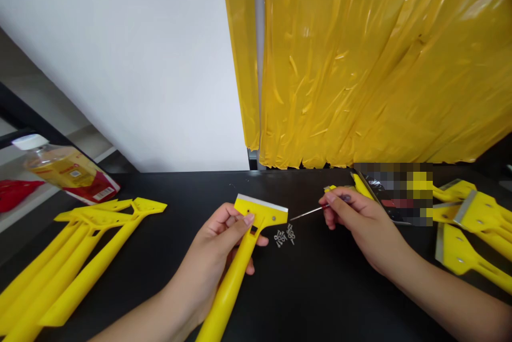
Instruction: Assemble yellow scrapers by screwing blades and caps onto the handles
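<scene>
Just beside the yellow scraper (261, 213), screwdriver tip (294, 217)

Your left hand (218, 248) grips a yellow scraper (266, 215); your right hand (360, 219) holds a screwdriver (308, 213); small screws (285, 236) lie at twelve o'clock.

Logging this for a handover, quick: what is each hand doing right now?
Left hand: closed, holding a yellow plastic scraper with a metal blade.
Right hand: closed, holding a thin metal-shafted screwdriver.
</scene>
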{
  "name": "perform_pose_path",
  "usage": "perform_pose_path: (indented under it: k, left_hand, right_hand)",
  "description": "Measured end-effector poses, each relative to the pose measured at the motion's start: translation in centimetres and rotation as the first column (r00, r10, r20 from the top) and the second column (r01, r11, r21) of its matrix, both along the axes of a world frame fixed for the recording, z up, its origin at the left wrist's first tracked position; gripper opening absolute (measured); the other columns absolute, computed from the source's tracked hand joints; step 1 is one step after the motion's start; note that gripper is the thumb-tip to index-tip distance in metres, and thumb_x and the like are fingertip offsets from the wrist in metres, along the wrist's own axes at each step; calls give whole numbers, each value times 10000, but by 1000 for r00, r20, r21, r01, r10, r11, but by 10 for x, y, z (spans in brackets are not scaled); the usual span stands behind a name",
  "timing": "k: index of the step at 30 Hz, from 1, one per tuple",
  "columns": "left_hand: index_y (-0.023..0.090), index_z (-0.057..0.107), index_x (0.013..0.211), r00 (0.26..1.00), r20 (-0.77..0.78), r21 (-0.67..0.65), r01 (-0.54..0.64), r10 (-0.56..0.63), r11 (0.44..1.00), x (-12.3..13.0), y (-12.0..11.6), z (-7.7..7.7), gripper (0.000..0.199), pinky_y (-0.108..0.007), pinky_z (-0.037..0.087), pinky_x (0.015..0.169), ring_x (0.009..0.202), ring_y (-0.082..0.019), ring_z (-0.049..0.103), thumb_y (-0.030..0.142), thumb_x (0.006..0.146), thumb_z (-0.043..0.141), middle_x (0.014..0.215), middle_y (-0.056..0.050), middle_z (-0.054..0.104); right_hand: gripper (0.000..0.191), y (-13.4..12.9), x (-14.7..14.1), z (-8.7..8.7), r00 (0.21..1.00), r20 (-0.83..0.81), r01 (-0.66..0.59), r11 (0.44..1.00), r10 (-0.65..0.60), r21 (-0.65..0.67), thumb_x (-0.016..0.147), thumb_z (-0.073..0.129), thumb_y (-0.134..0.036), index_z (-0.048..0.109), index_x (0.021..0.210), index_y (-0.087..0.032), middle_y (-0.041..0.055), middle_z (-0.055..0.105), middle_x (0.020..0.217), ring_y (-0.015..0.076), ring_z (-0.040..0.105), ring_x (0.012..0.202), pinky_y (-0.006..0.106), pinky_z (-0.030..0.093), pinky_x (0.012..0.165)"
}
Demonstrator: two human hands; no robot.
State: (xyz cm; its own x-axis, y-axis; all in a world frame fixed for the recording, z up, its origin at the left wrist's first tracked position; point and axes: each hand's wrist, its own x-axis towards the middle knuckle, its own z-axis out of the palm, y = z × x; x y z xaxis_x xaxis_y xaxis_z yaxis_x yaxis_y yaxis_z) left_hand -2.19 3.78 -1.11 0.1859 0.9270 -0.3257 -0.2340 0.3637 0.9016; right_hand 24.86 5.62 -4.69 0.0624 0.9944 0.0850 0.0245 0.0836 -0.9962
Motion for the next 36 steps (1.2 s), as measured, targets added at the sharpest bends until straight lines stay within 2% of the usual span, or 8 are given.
perform_pose_path:
  k: [14,19,23,29,36]
  left_hand:
    - [227,628,918,1000,-1,14,3,-3,1000,1,-1,1,224,-219,563,470,817,-192,718,407,922,762,974,-30,715]
    - [221,626,955,999,-6,21,37,-37,999,-1,-2,-2,218,-226,563,484,692,-160,674,427,966,697,909,-47,747]
    - [215,609,961,998,-22,12,52,-52,999,0,-3,-3,234,-222,554,488,560,-125,615,439,976,674,830,-56,771]
    - [214,592,931,997,-40,13,67,-66,998,1,-1,-2,254,-215,543,488,555,-133,625,454,979,660,784,-77,785]
    - [220,591,916,995,-57,11,78,-77,997,1,-2,0,255,-207,531,484,540,-132,632,456,974,665,780,-79,793]
  right_hand:
    - [357,-1,2,1,995,95,-14,999,10,36,968,667,-559,718,874,-219,-12,618,652,165,579,638,320,468,668]
    - [312,-4,6,7,991,129,30,994,-43,104,1006,625,-532,699,912,-244,-12,618,701,179,573,702,340,468,750]
    - [322,-9,8,14,976,203,39,984,-74,171,1024,617,-499,676,825,-254,-5,614,713,197,575,793,351,432,855]
    - [312,-13,6,14,936,342,10,978,-82,207,1038,596,-474,648,816,-261,-4,601,725,203,574,779,344,424,749]
    - [310,-15,5,15,939,335,17,982,-80,186,1038,585,-484,647,827,-266,0,594,715,204,564,743,343,425,692]
